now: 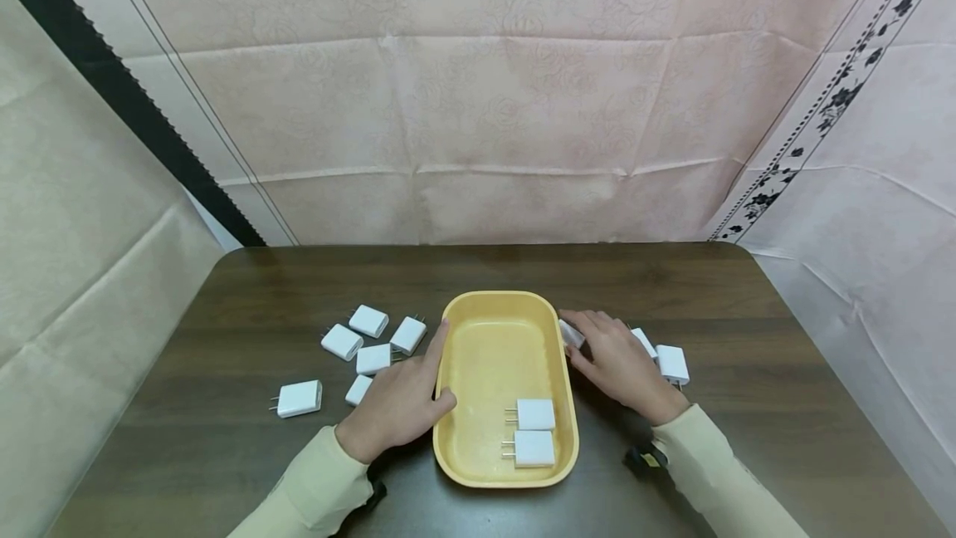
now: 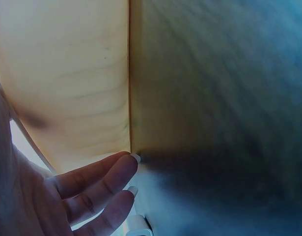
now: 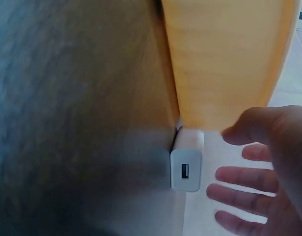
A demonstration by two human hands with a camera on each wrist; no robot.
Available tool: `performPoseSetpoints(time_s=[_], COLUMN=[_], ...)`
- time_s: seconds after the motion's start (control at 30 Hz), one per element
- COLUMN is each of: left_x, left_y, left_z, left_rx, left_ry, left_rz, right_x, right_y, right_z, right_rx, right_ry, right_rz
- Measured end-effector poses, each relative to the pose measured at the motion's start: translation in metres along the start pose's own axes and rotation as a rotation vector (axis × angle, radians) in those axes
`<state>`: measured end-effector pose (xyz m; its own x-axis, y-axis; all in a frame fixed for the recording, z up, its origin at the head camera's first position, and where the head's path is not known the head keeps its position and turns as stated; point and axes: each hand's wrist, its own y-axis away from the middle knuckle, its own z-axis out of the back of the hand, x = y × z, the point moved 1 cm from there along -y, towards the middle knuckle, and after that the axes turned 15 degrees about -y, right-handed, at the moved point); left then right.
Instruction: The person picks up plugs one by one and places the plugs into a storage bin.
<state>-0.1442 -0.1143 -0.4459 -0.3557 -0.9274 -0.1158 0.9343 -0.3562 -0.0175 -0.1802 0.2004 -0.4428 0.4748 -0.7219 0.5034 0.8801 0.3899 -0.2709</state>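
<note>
Two white USB wall chargers lie inside the yellow tray, near its front right. My left hand rests at the tray's left rim with the index finger extended along it; in the left wrist view its fingers look relaxed beside the tray wall. At the tray's right side, my right hand is spread over a charger. The right wrist view has this charger on the table against the tray, USB port facing the camera, with straight fingers beside it, seemingly apart.
Several chargers cluster on the table left of the tray, one partly behind my left hand. A lone charger lies farther left. Two more, including one, sit right of my right hand. A light patterned cloth hangs behind the table.
</note>
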Motion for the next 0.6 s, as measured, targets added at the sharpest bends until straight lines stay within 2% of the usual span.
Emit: performPoseSetpoints(time_s=[0.3,0.4,0.6], left_x=[-0.0002,-0.0002,-0.0003], left_y=[0.0002,0.0002,0.0], left_z=[-0.0002,-0.0001,0.0003], left_rx=[-0.01,-0.006,0.002], left_ry=[-0.004,-0.003,-0.001], left_rz=[-0.007,-0.006,0.001], right_x=[-0.0087,-0.008,-0.006], right_y=[0.0017,0.0029,0.0044], right_z=[-0.0087,-0.0087,-0.0079], right_rx=[0.146,0.173,0.19], right_ry=[0.023,0.016,0.037], right_rz=[-0.088,-0.106,-0.09])
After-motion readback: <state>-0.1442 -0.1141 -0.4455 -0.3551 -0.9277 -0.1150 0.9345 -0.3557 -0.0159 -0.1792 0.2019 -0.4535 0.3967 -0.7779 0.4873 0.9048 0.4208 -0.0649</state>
